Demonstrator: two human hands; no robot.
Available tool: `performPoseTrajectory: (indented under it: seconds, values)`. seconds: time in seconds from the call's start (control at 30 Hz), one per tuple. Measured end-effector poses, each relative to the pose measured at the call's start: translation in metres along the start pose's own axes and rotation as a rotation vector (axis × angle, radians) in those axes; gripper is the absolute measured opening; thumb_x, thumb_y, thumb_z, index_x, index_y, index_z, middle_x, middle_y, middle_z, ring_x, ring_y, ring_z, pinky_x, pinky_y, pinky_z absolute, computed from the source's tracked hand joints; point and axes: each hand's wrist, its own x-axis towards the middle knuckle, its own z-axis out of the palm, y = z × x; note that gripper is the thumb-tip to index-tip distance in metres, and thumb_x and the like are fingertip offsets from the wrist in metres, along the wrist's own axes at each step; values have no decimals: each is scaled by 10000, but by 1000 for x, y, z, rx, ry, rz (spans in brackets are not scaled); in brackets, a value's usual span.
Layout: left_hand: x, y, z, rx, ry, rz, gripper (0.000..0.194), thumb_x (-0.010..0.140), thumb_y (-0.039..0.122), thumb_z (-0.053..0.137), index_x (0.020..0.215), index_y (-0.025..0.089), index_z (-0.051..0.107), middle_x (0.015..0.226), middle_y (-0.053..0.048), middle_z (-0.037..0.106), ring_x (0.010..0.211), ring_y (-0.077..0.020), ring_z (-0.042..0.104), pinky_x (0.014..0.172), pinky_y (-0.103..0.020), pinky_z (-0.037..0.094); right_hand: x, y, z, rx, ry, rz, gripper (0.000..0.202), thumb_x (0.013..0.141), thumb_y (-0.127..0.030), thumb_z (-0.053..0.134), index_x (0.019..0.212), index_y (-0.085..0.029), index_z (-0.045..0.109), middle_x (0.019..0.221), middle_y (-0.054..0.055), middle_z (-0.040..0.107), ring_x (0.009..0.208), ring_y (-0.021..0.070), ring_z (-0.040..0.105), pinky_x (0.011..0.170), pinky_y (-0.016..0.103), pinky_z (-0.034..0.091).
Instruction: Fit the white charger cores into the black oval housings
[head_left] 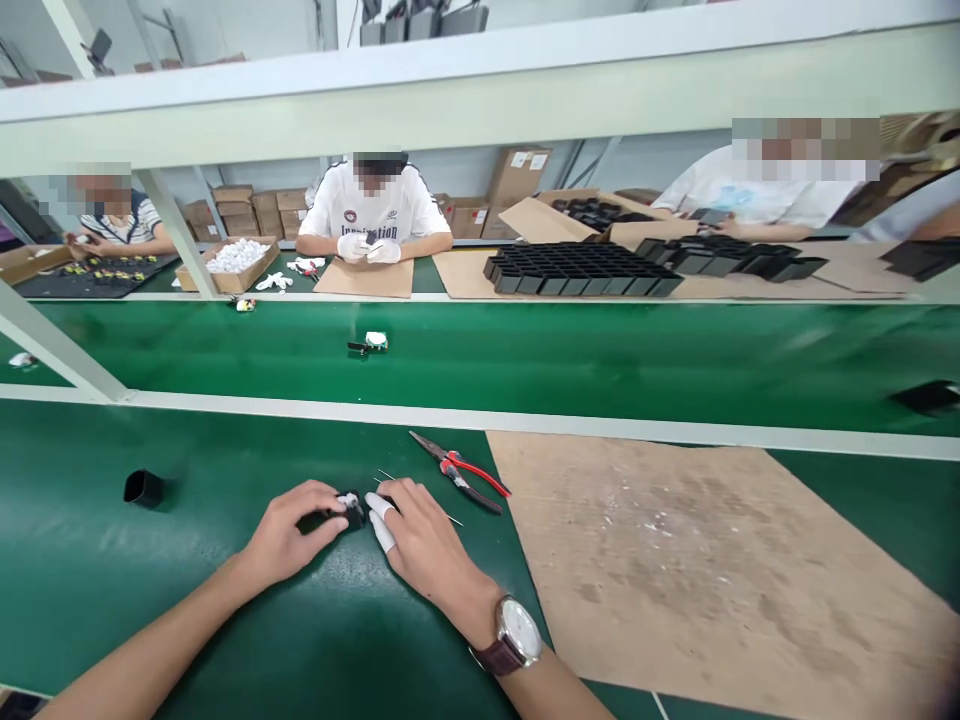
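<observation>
A black cup [153, 489] stood at the left on the green table [75, 570]. The left hand [289, 530] pinched a small black part [352, 514] between the two hands. The right hand [421, 535], in white finger covers [382, 532], curled beside it, its grip unclear. Pliers [455, 463] lay near cardboard [675, 570].

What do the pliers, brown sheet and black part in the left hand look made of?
Pliers: likely steel, by the dull grey nose; smooth red and black grips, probably plastic.
Brown sheet: likely cardboard, by its matte, stained tan face.
Black part in the left hand: perhaps plastic, by its dark colour; partly covered, so finish is unclear.
</observation>
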Motion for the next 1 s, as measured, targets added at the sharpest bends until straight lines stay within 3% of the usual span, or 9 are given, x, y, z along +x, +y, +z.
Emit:
performPoseTrajectory:
  seconds: [0.13, 0.27, 0.33, 0.47, 0.63, 0.73, 0.8, 0.87, 1.0]
  values:
    - [15, 1, -9, -613, 237, -474, 270, 847, 355, 869, 991, 179, 724, 931, -44, 759, 825, -174, 748, 789, -322, 657, -1, -10, 3, 27, -22, -27, 277, 837, 34, 618, 1030, -155, 680, 1158, 111, 653, 999, 245, 572, 874, 396, 528]
    - [21, 4, -15, -755, 305, -543, 314, 774, 324, 929, 966, 170, 734, 945, -27, 764, 838, -150, 751, 813, -282, 651, 0, -19, 4, 18, -79, -80, 242, 812, -14, 674, 996, -170, 679, 1117, 89, 667, 981, 242, 590, 833, 376, 534]
    - [25, 2, -16, -644, 265, -506, 309, 795, 355, 910, 979, 178, 734, 944, -32, 772, 847, -162, 752, 823, -307, 649, 1, -20, 3, 7, -94, -90, 198, 810, -58, 708, 968, -174, 676, 1109, 87, 669, 984, 249, 594, 834, 384, 534]
    - [55, -8, -33, -38, 222, -300, 360, 792, 469, 865, 949, 167, 747, 887, -73, 782, 806, -229, 758, 793, -389, 649, 1, -19, 3, 21, -83, -83, 179, 798, -80, 741, 919, -183, 659, 1093, 85, 666, 983, 249, 594, 838, 382, 526]
    - [126, -24, -90, 351, 438, -199, 276, 776, 393, 818, 962, 197, 761, 1067, -100, 781, 994, -294, 748, 1003, -459, 583, -1, -17, 5, 35, -120, -77, 235, 757, -61, 715, 950, -185, 662, 1141, 84, 665, 1034, 260, 590, 876, 390, 526]
    - [154, -34, -112, 492, 510, -207, 194, 804, 317, 758, 956, 198, 764, 1022, -105, 790, 1027, -317, 746, 1043, -484, 558, -2, -15, 7, 33, -138, -74, 280, 731, -31, 682, 969, -180, 671, 1153, 76, 666, 1041, 254, 587, 891, 383, 526]
    - [158, -39, -114, 549, 484, -204, 215, 802, 276, 744, 1001, 201, 773, 1011, -104, 799, 1038, -328, 753, 1025, -480, 574, -3, -14, 9, 37, -130, -70, 302, 727, -12, 666, 978, -180, 672, 1153, 70, 666, 1034, 249, 586, 897, 381, 525]
    - [151, -40, -108, 594, 438, -175, 342, 802, 257, 744, 1139, 204, 762, 1145, -120, 789, 1156, -350, 723, 1054, -488, 562, -4, -13, 12, 50, -119, -70, 312, 724, -1, 662, 977, -185, 673, 1163, 68, 664, 1041, 250, 586, 901, 384, 524]
    - [110, -27, -99, 685, 356, -87, 577, 864, 321, 729, 1425, 235, 624, 1515, -120, 605, 1451, -345, 518, 1213, -520, 424, -8, -11, 18, 80, -70, -84, 341, 724, 26, 655, 982, -195, 675, 1200, 74, 659, 1064, 256, 594, 903, 392, 525]
